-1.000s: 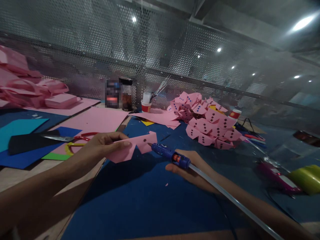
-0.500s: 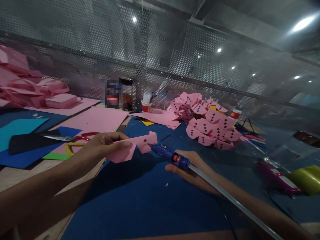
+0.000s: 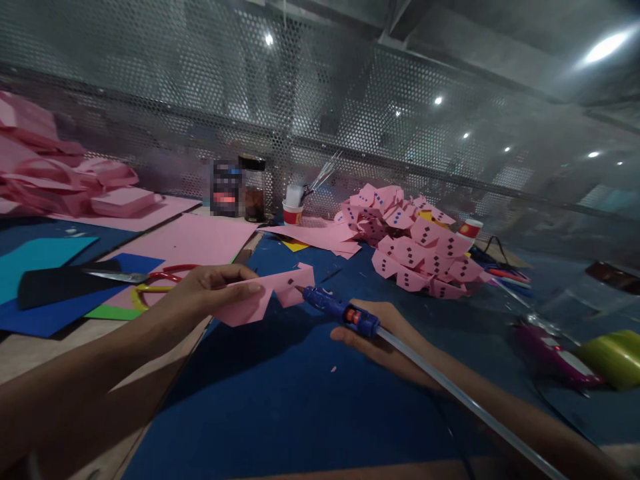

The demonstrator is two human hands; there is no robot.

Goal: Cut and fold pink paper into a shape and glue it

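My left hand (image 3: 220,287) pinches a pink paper strip (image 3: 250,303) between thumb and fingers, above the blue table surface. The strip has notched, pointed edges and a small dark mark near its right end. My right hand (image 3: 385,333) is closed around a blue glue gun (image 3: 333,307), whose handle is largely hidden. A long clear glue stick (image 3: 465,400) sticks out of its back toward me. The gun's nozzle points left and is at the strip's right part, close beside the dark mark; whether it touches, I cannot tell.
Pink dotted paper pieces (image 3: 415,247) are heaped at the back right. Scissors (image 3: 145,283) with red and yellow handles lie on coloured sheets at left. Paper cups (image 3: 293,212), a jar (image 3: 255,190) and pink paper (image 3: 55,167) stand behind. A magenta tool (image 3: 555,353) lies right.
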